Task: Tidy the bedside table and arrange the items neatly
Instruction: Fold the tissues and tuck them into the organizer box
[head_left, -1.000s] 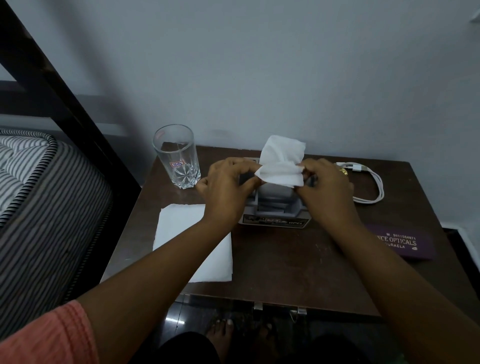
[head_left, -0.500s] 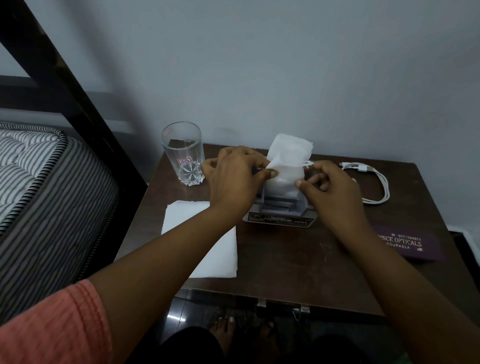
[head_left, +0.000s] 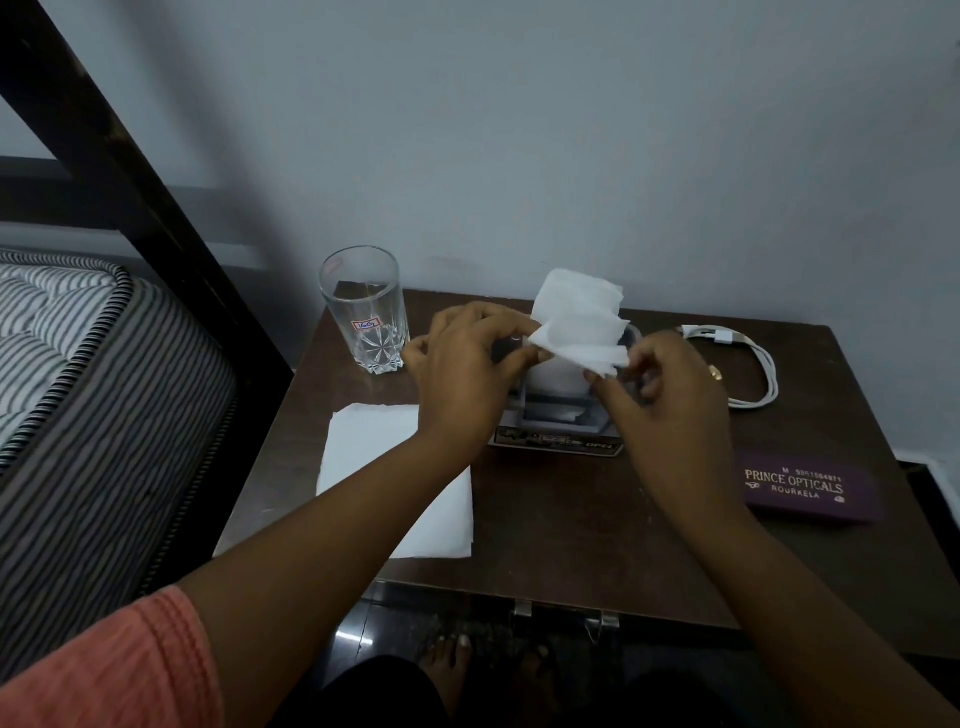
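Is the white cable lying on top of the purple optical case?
No, the white cable lies coiled behind the purple optical case, with bare table showing between them.

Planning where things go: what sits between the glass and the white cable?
The tissue holder, with the left hand and right hand pinching a tissue over it; head view.

Grey wall (head_left: 571, 130), dark bedpost (head_left: 130, 171), striped mattress (head_left: 78, 395)

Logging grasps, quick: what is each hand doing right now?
Left hand: pinching one end of the white tissue.
Right hand: pinching the tissue's other end.
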